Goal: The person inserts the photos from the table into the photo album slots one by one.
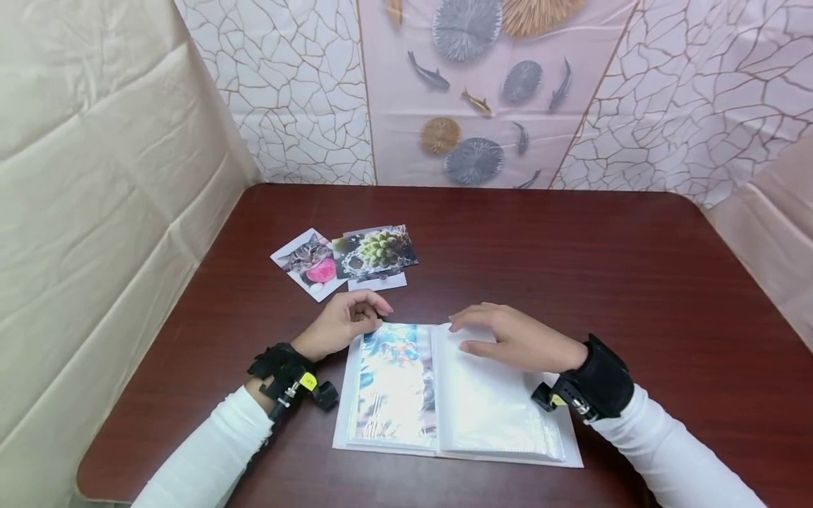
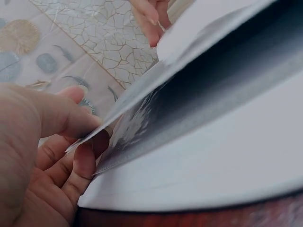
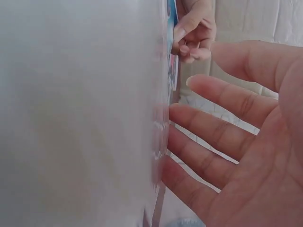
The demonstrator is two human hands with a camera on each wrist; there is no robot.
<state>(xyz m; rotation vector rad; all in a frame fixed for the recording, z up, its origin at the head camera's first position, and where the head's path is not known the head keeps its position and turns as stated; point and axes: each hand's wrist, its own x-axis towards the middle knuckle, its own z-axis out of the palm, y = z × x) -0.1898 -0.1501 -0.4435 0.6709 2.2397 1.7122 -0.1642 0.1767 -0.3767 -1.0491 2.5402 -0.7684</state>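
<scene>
A white photo album (image 1: pixel 502 423) lies spread on the table, with clear sleeves on both sides. A blue and white photo (image 1: pixel 396 381) fills its left sleeve, partly washed out by glare; the right sleeve looks blank white. At the top left corner, my left hand (image 1: pixel 349 321) pinches the edge of a sleeve page (image 2: pixel 156 78) between thumb and fingers. In the left wrist view that page is lifted from the one beneath. My right hand (image 1: pixel 514 337) hovers over the top of the right page, its fingers (image 3: pixel 213 125) spread and nearly straight, fingertips close to the sleeves' edge.
Beyond the album's left side lie loose photos: a cat photo (image 1: pixel 303 264) and a succulent photo (image 1: pixel 375 252) overlapping others beneath it. The dark red wooden table (image 1: pixel 540 247) reaches to a patterned backdrop (image 1: pixel 305 92), with a cream curtain (image 1: pixel 114 212) at the left.
</scene>
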